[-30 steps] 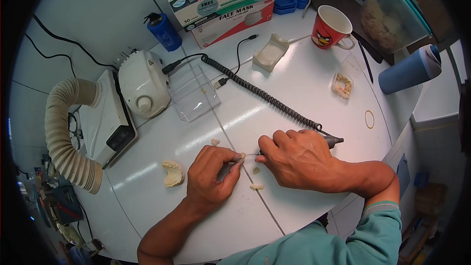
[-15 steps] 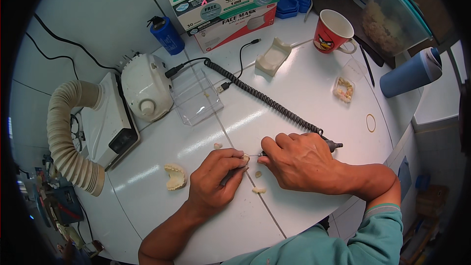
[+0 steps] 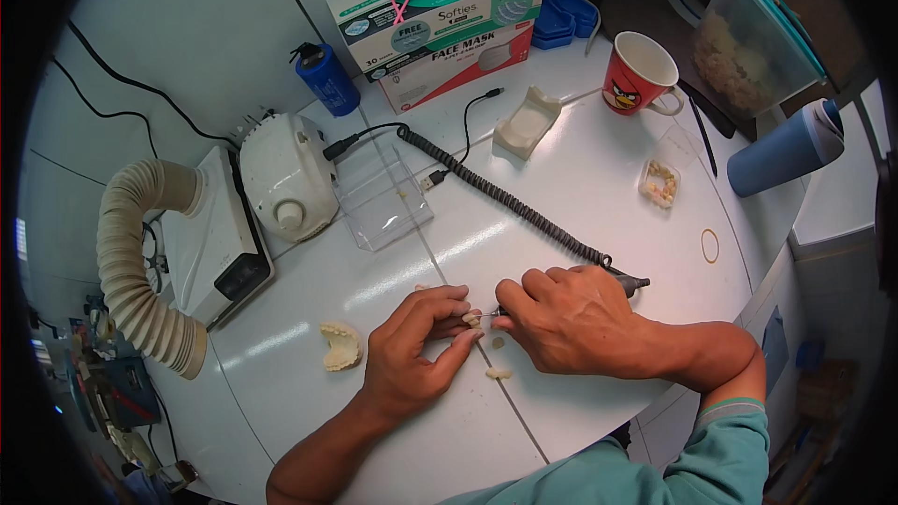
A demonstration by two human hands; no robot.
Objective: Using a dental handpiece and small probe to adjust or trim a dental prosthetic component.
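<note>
Between its thumb and fingertips my left hand (image 3: 412, 341) pinches a small cream-coloured dental piece (image 3: 470, 319), like a row of false teeth. My right hand (image 3: 571, 318) is wrapped round a dark rotary handpiece (image 3: 637, 284), whose rear end sticks out past the knuckles. Its thin metal bur (image 3: 488, 314) points left and reaches the dental piece; whether the tip touches it, I cannot tell. On the table just below the fingertips lie a small tan bit (image 3: 499, 342) and a short cream strip of teeth (image 3: 499, 374). A cream dental cast (image 3: 341, 346) rests left of my left hand.
A coiled cord (image 3: 510, 196) runs from the white control unit (image 3: 288, 178) to the handpiece. A hose-fitted white box (image 3: 220, 234) stands at left. Behind are a clear tray (image 3: 379, 201), mask boxes (image 3: 440, 23) and a red mug (image 3: 641, 75); a small tooth box (image 3: 660, 184) sits right.
My left fingers have shifted their pinch and tilted the dental piece, with the thumb lower. The right hand keeps its grip on the handpiece. The whole view has moved slightly.
</note>
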